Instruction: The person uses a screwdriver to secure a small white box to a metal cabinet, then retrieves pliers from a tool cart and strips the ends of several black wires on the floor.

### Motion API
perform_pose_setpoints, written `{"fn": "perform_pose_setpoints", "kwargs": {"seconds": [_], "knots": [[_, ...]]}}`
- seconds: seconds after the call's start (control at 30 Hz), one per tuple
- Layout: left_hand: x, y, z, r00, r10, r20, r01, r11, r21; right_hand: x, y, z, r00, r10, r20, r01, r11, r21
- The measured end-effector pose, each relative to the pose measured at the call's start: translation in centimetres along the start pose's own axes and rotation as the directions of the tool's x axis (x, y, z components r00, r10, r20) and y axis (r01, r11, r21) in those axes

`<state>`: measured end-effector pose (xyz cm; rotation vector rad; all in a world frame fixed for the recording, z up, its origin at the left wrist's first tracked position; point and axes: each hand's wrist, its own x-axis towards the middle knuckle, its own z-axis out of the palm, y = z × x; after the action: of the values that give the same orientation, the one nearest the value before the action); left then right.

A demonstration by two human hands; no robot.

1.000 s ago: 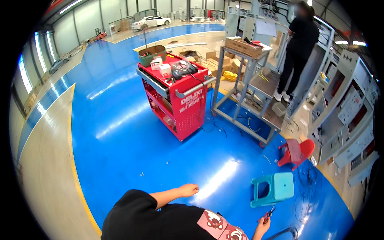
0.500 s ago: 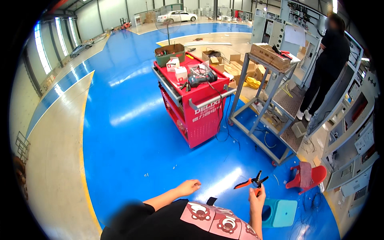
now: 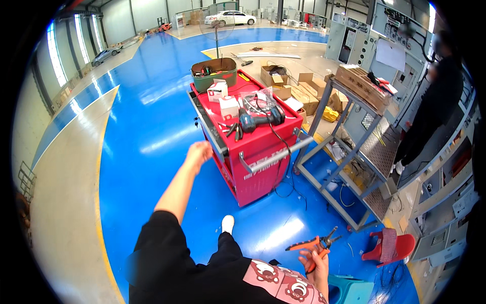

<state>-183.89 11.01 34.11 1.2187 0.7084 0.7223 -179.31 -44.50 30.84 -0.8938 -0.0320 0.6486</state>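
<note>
My right hand [image 3: 316,267] holds a pair of wire strippers [image 3: 324,244] with orange handles and a dark head, its handles spread apart and its jaws pointing up and to the right. My left arm stretches forward, and my left hand [image 3: 200,153] is at the left side of the red tool cart [image 3: 263,180], by its pulled-out drawer [image 3: 208,121]. The left fingers look loosely bent and a little blurred, with nothing visible in them. On the cart top lie a blue-black power tool [image 3: 260,120], white boxes [image 3: 229,107] and a green bin [image 3: 223,78].
A grey metal stand [image 3: 336,152] with steps is right of the cart, a wooden box [image 3: 362,83] on top. Nearer are a red chair [image 3: 397,247] and a teal stool [image 3: 352,291]. A person [image 3: 438,96] stands by the cabinets at right. Cables [image 3: 293,190] trail on the floor.
I have come closer to the cart, and a white shoe now shows ahead of me. My left hand has reached forward to the cart's side. The wire strippers stay in my right hand.
</note>
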Motion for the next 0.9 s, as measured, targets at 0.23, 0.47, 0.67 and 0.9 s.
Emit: {"fn": "perform_pose_setpoints", "kwargs": {"seconds": [0.23, 0.47, 0.67, 0.9], "knots": [[30.9, 9.3, -1.5, 0.977, -0.022, -0.212, -0.038, 0.961, -0.274, 11.6, 5.0, 4.5, 0.914, -0.083, -0.396, 0.167, 0.969, 0.181], [49.3, 10.2, -2.9, 0.94, -0.144, -0.309, -0.038, 0.857, -0.514, 19.0, 4.1, 12.3, 0.795, -0.094, -0.599, 0.139, 0.99, 0.029], [52.9, 10.7, 0.6, 0.893, -0.378, -0.243, 0.121, 0.724, -0.679, 20.8, 4.3, 13.5, 0.674, -0.176, -0.718, 0.138, 0.984, -0.112], [55.4, 12.0, 0.9, 0.844, -0.516, -0.147, 0.156, 0.499, -0.853, 21.9, 6.7, 13.0, 0.66, -0.197, -0.725, 0.086, 0.978, -0.188]]}}
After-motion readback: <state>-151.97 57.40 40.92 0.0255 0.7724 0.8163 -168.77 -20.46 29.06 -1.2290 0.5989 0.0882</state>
